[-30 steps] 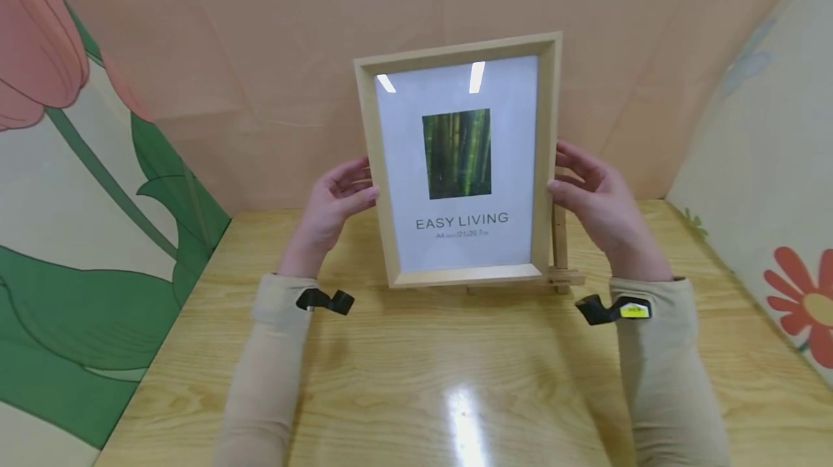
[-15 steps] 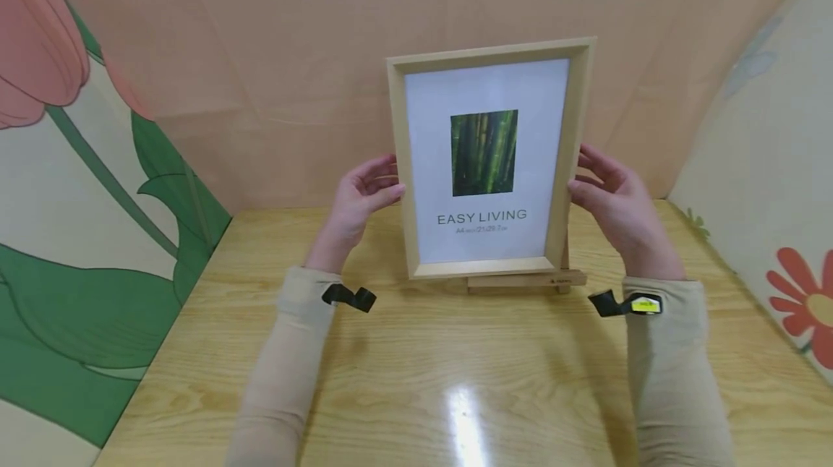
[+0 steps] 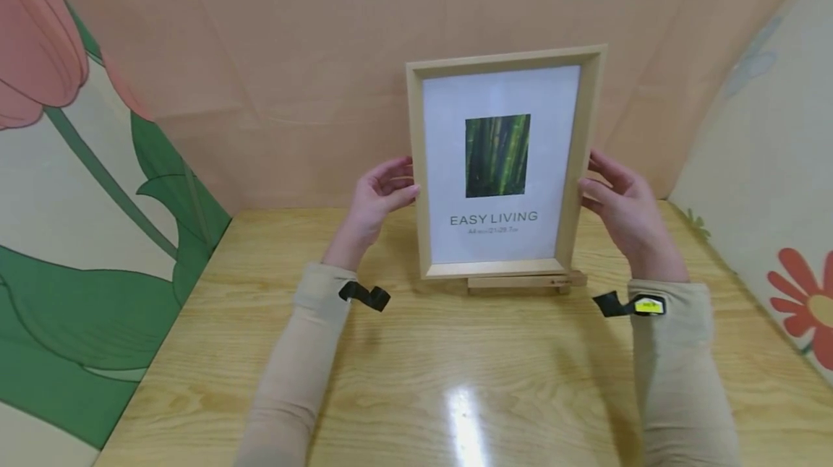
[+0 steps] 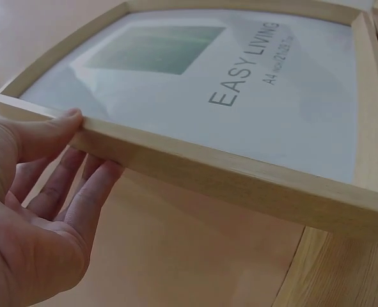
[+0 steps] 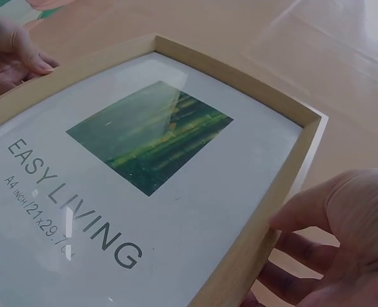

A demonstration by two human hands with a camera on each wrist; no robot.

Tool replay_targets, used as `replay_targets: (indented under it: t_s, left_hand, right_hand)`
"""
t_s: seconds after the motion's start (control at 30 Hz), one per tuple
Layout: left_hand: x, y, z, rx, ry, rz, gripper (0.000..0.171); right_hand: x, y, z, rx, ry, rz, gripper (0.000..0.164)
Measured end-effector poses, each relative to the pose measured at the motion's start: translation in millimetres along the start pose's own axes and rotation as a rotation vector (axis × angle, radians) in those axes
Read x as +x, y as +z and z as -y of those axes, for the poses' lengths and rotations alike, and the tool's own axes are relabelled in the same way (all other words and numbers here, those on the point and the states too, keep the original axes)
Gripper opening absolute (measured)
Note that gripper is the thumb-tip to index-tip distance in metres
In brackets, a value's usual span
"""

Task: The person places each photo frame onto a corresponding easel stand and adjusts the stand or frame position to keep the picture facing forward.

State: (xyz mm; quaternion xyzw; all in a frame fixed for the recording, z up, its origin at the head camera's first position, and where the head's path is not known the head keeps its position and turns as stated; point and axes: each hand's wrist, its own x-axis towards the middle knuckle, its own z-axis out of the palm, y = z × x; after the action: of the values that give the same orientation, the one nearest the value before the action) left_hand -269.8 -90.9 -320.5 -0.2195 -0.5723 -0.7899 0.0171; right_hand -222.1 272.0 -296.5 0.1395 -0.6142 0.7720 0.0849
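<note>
A light wood picture frame [image 3: 494, 268] stands nearly upright in the head view, its white sheet printed with a bamboo photo and "EASY LIVING". My left hand [image 3: 374, 203] grips its left side, thumb on the front edge and fingers curled behind, as the left wrist view shows. On the opposite side my right hand [image 3: 628, 210] pinches the frame the same way, thumb on the front edge in the right wrist view. Below and behind the frame is a small wooden easel [image 3: 527, 282]; its ledge shows right at the frame's bottom edge, and the rest is hidden.
The wood-grain table [image 3: 403, 373] stretches out in front, with a bright light reflection. Behind it hangs a plain pinkish backdrop [image 3: 293, 55]. Flower-printed panels flank the table, a tulip panel [image 3: 84, 308] at left and a red-flower panel [image 3: 748, 185] at right.
Both hands have carried the frame to the right, over the easel, and it leans less to the left. The frame now covers the easel's upright; the ledge shows more fully.
</note>
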Motion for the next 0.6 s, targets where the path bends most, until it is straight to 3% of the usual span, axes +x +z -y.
replay_targets:
  t_s: [0.6]
  left_hand:
    - [-3.4, 6.6, 0.9, 0.042, 0.027, -0.025, 0.048]
  right_hand:
    - [0.6, 1.7, -2.4, -0.044, 0.020, -0.016, 0.054]
